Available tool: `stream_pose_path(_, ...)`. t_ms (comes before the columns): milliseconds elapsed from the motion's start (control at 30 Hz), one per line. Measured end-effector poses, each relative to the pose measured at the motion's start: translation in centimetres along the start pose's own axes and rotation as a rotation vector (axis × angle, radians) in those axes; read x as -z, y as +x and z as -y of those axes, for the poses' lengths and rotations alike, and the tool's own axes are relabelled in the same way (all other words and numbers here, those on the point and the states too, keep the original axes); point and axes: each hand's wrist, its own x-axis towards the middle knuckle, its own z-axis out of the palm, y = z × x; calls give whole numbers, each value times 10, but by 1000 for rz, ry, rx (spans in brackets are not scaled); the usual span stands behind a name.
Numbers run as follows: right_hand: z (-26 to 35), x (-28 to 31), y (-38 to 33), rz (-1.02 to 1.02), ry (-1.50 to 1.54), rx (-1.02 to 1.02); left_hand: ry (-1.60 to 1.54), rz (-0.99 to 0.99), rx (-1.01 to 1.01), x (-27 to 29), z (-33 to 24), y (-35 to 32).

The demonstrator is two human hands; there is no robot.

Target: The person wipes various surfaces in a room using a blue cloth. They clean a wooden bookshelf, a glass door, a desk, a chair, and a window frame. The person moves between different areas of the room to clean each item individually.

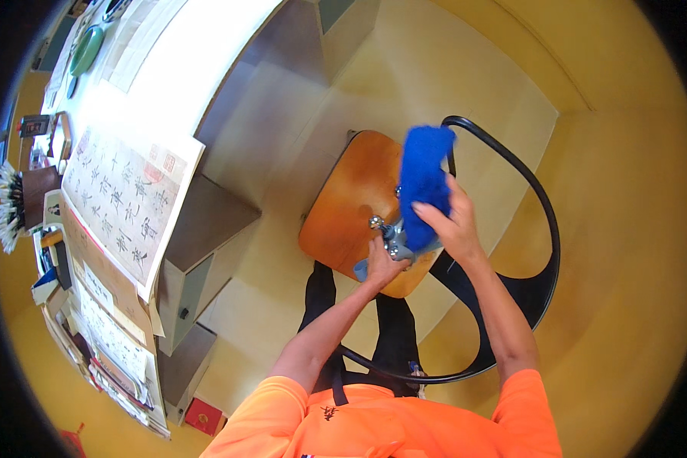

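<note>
One chair (351, 202), one blue cloth (422, 179), two hands: left hand (384, 263), right hand (452, 221); one desk (183, 61).

This looks like a calligraphy studio or study room. A long white table (183, 53) carries large sheets of brush-written paper (126, 195), and more such sheets (107, 328) hang over its edge. A holder full of brushes (11, 206) stands at the far left, near a green dish (86, 49). A wooden chair (351, 202) with a black curved frame stands on the pale yellow floor (603, 267).
</note>
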Motion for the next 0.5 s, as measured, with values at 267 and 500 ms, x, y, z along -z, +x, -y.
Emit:
stream_pose_path(267,-97,-180,-9,519,-1124,347,-171,-86,-133,-62,43,-11)
stream_pose_path(500,-167,-188,-3,759,-1085,615,-461,-168,-279,-76,58,-14)
